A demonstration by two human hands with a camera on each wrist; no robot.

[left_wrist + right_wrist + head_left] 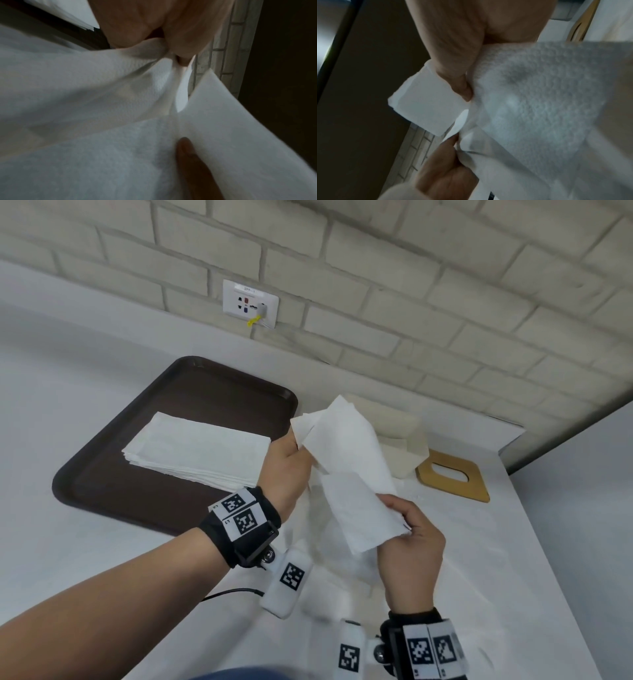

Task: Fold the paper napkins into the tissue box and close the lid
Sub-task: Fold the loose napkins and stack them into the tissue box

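Note:
Both hands hold one white paper napkin [349,463] in the air above the table. My left hand [291,455] pinches its upper end, and my right hand [404,525] pinches its lower end. The napkin [120,121] fills the left wrist view, pinched at the top by fingers [180,40]. In the right wrist view the napkin [539,108] hangs between both hands. A stack of flat napkins [198,450] lies on the dark brown tray [102,474]. The cream tissue box [400,440] stands behind the held napkin, partly hidden. Its wooden lid [452,474] with an oval slot lies beside it.
The white table [102,559] ends at a brick wall [411,302] with a socket [250,302]. Its right edge [548,542] drops off beyond the lid. A black cable [233,592] runs under my left wrist.

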